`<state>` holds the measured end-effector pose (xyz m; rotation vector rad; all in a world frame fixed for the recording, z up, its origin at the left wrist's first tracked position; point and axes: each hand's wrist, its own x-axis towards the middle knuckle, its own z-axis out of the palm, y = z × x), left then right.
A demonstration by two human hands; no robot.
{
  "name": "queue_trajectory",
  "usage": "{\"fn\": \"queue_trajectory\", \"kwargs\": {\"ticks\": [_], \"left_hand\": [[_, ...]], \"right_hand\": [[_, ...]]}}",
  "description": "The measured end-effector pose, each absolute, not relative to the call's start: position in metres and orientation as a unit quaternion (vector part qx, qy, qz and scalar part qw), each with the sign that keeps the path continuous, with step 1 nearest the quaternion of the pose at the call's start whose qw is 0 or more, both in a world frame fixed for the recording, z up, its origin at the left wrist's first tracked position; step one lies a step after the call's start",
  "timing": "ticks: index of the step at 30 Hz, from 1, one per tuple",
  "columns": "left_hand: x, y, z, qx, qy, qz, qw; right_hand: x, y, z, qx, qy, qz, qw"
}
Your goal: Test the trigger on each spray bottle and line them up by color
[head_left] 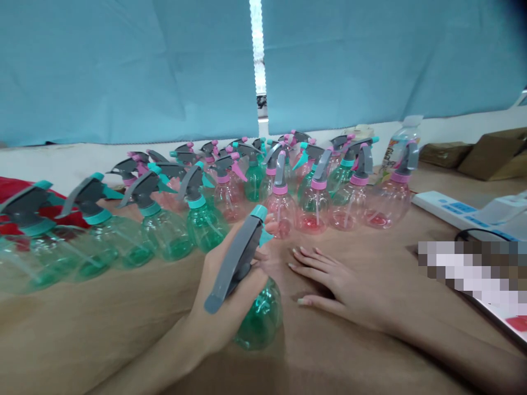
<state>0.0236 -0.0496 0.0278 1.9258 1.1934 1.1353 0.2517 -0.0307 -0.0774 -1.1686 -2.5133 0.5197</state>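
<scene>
My left hand (224,285) is wrapped round the neck of a green spray bottle (263,318), just under its grey trigger head with a turquoise nozzle. The bottle is upright, a little tilted, close to the table top. Palm down on the brown table (329,351), my right hand (333,280) lies flat with its fingers spread, holding nothing, to the right of that bottle. Beyond my hands stand green spray bottles (206,225) on the left and pink spray bottles (282,214) in the middle and right, several of each, all with grey trigger heads.
A drink bottle (401,142) stands behind the pink ones. At the right are a white power strip (448,211), cardboard boxes (494,153) and a blurred-out flat object (473,280). Red material (24,192) lies at the left. A blue curtain (123,66) hangs behind the table.
</scene>
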Motion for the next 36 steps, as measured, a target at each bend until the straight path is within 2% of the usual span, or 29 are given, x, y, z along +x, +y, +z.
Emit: {"fn": "queue_trajectory", "kwargs": {"ticks": [19,36], "left_hand": [[0.0245,-0.0507,0.0323,0.738,0.452,0.422,0.272],[0.0197,-0.0484,0.0350,0.745,0.422,0.411,0.313]], "right_hand": [[0.2530,-0.0298,-0.0822,-0.401,-0.879,0.186,0.178],[0.2526,-0.0303,-0.0795,-0.402,-0.885,0.173,0.160]]}}
